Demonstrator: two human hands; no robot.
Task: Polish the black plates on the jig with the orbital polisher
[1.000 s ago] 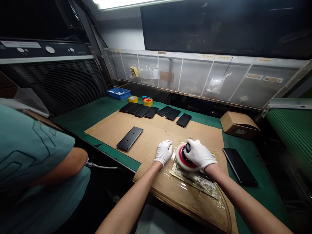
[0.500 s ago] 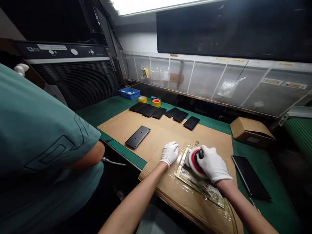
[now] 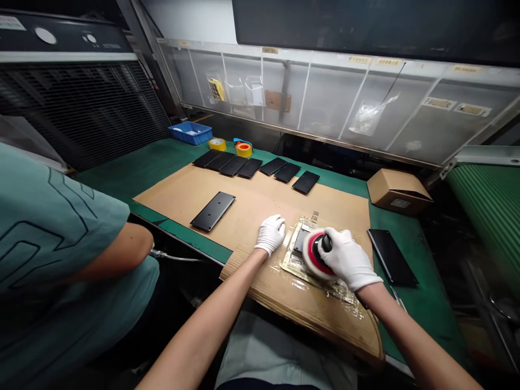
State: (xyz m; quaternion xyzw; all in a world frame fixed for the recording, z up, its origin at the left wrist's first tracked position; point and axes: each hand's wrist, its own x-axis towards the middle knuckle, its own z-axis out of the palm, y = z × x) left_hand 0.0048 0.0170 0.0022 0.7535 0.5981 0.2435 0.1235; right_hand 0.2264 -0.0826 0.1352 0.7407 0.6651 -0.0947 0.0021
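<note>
A green bench mat (image 3: pixel 130 170) runs from far left to near right. Behind it stands a clear panelled screen (image 3: pixel 325 103) under a dark board (image 3: pixel 365 27). A black louvred machine (image 3: pixel 81 103) fills the far left; a green ribbed belt (image 3: pixel 491 200) lies at the right.

Matt black plates (image 3: pixel 213 210) on rough brown cardboard (image 3: pixel 260 206)
White cloth gloves (image 3: pixel 270 234), crinkly glossy plastic film (image 3: pixel 325 284), green ribbed mat (image 3: pixel 134 173).

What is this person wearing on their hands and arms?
A snug white glove covers the left hand, and a matching one covers the right hand; each ends at the wrist. Both forearms are bare, with no sleeves, watch or markings in view.
</note>
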